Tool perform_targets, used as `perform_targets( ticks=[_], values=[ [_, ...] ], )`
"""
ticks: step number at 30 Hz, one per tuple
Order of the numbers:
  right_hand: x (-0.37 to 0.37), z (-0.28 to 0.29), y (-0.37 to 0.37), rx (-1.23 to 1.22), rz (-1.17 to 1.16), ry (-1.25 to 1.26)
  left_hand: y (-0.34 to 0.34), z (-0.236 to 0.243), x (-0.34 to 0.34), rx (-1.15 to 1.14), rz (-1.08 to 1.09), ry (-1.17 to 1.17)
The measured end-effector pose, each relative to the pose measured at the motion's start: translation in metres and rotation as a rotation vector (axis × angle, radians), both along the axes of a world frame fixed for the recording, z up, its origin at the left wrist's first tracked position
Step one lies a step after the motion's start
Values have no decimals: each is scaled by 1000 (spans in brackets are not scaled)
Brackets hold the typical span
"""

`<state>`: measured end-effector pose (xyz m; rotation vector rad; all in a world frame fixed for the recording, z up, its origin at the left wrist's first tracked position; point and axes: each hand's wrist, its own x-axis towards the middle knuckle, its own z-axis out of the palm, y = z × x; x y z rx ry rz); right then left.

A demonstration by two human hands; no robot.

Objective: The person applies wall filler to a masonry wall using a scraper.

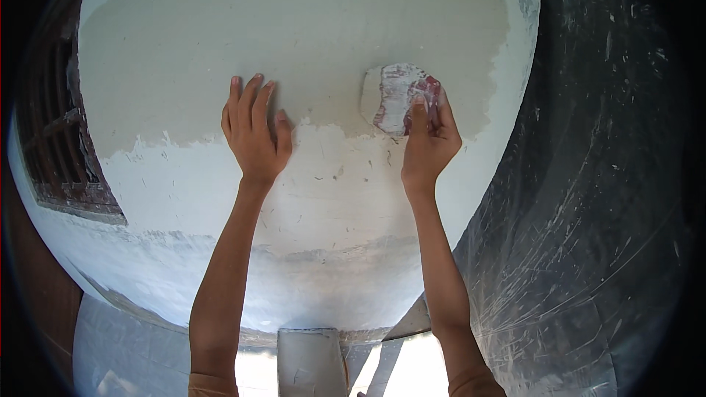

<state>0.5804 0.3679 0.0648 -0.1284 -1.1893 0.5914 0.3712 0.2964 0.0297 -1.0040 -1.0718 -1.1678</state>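
Note:
My left hand (254, 129) rests with its fingers spread on a pale wall (331, 191), at the lower part of a broad grey coated area (316, 37). It holds nothing. To its right, my right hand (430, 143) grips a flat reddish piece (399, 95) smeared with white, thumb on the near face and the other fingers partly hidden behind it. The piece lies against or very close to the wall at the grey area's ragged lower edge. Its exact kind does not show.
A dark wooden grille (62, 132) is set into the wall at the left. Dark sheeting (588, 213) with white splashes and scratches hangs along the right. Below, between my forearms, stands a grey flat-topped block (309, 364).

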Motion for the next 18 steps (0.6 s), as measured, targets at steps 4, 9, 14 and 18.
perform_targets(
  ticks=[4,9,14,18],
  values=[
    [-4,-3,16,11,-83,-34,-3,-2,-5,38,2,-14],
    [42,12,16,-69,-117,263,-2,-1,1,-32,14,-22],
    [-14,2,-4,83,-42,-173,-6,-1,-3,4,-20,-17],
    [12,8,27,22,-164,29,-4,-2,-4,-8,11,-21]
  ],
)
